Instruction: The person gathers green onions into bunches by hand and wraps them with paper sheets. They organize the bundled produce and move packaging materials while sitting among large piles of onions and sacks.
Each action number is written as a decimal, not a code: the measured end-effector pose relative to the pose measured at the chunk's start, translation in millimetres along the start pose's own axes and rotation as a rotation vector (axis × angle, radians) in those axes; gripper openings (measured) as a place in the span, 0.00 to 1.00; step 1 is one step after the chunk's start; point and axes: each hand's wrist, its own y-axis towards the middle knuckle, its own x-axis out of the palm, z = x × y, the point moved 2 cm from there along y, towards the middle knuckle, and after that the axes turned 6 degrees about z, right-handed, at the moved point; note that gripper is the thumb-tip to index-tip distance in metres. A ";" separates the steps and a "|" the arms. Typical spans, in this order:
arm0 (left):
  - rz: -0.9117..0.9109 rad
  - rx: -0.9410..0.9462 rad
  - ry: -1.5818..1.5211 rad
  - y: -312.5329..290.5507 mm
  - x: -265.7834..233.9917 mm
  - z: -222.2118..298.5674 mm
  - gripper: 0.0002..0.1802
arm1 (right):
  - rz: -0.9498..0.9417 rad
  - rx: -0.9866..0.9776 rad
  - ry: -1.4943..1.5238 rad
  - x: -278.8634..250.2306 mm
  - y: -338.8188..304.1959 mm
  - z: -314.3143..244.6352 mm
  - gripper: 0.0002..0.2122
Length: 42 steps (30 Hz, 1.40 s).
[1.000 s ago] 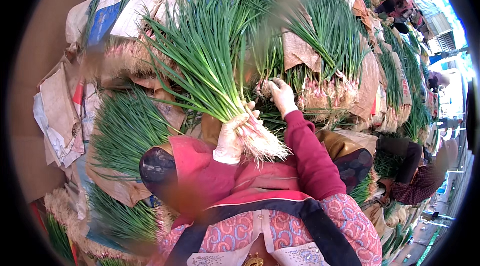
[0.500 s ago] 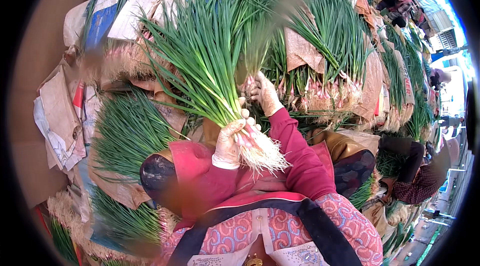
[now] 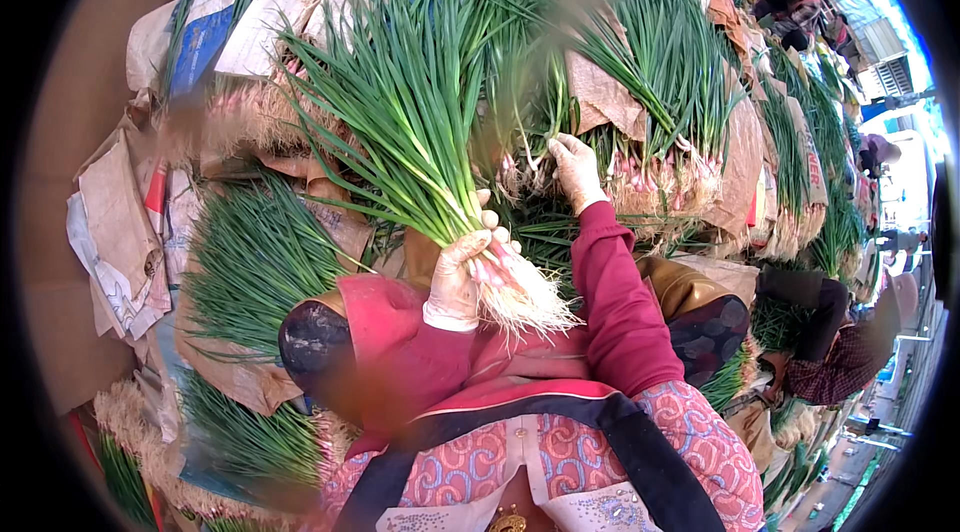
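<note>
My left hand (image 3: pixel 456 282), in a pale glove, is closed round the lower stems of a large bunch of spring onions (image 3: pixel 415 137). Its green leaves fan up and to the left, while the pinkish bulbs and stringy white roots (image 3: pixel 525 297) hang below my fist. Further forward and to the right, my gloved right hand (image 3: pixel 577 172) pinches a thin spring onion (image 3: pixel 555 107) by its stem, fingertips pressed together. A few more loose spring onions (image 3: pixel 510 167) lie between the bunch and that hand, partly blurred by a smear on the lens.
A pile of spring onions (image 3: pixel 660 172) lies on brown sacking (image 3: pixel 605 102) at the far right. More heaps (image 3: pixel 260 262) rest to my left, beside folded sacks (image 3: pixel 120 222). A person in a checked shirt (image 3: pixel 840 367) crouches at the right; others are further back.
My right hand has moved to the right, away from the bunch, and now pinches at another stem; the small cluster it was touching stays behind. My left hand has hardly moved.
</note>
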 end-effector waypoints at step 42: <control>0.055 -0.245 0.275 17.2 -2.3 -65.7 0.29 | 0.184 -0.321 -0.371 -119.6 -52.9 -49.3 0.12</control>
